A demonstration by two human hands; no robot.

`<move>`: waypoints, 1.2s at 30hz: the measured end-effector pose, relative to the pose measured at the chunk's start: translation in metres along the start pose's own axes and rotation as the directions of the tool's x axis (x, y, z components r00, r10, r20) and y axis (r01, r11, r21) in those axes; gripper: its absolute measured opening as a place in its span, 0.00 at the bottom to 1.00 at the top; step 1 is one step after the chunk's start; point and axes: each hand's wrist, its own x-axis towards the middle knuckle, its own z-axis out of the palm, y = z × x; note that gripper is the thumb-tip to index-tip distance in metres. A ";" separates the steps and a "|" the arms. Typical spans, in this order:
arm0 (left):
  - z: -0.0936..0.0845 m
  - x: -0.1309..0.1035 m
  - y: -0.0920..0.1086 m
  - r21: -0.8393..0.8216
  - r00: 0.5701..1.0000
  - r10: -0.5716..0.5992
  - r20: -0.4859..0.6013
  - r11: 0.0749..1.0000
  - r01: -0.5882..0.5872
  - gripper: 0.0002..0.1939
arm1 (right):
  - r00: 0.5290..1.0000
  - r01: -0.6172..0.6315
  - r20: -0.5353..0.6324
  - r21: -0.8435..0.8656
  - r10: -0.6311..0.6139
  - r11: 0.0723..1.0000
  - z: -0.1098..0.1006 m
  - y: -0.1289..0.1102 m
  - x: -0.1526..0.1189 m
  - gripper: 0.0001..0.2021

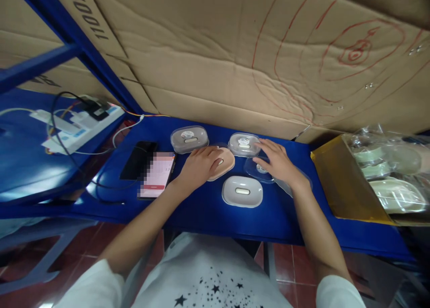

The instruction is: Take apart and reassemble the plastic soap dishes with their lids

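While your left hand [200,164] overlies the peach dish [226,159] — grip unclear — your right hand [278,158] spreads at the far-right covered dish [244,148]; peach likely light, stiff: hold its rim.

The left grip [200,164] hides part of a peach dish [229,158]. The right wrist partly covers a clear lid [285,187]. The phone [156,176] screen is pixelated. Far labels [244,140] are too small to read. The right edge cuts off a box [331,180].
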 end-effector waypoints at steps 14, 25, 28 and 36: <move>0.023 -0.053 0.022 0.150 0.997 0.006 -0.082 0.989 0.006 0.16 | 0.992 -0.080 0.091 -0.046 0.084 0.996 -0.007 0.025 0.022 0.22; 0.013 -0.034 0.027 0.030 0.997 -0.052 -0.048 0.998 0.053 0.12 | 0.991 0.043 0.131 -0.097 -0.030 0.994 -0.002 -0.019 0.030 0.17; 0.014 -0.028 0.027 0.015 0.996 -0.065 -0.061 0.998 0.066 0.13 | 0.986 0.032 0.165 -0.181 -0.002 0.983 0.015 -0.033 0.037 0.21; 0.024 -0.021 0.027 0.010 0.986 -0.104 -0.127 0.994 0.106 0.14 | 0.982 -0.005 0.183 -0.212 0.045 0.977 0.018 -0.024 0.039 0.20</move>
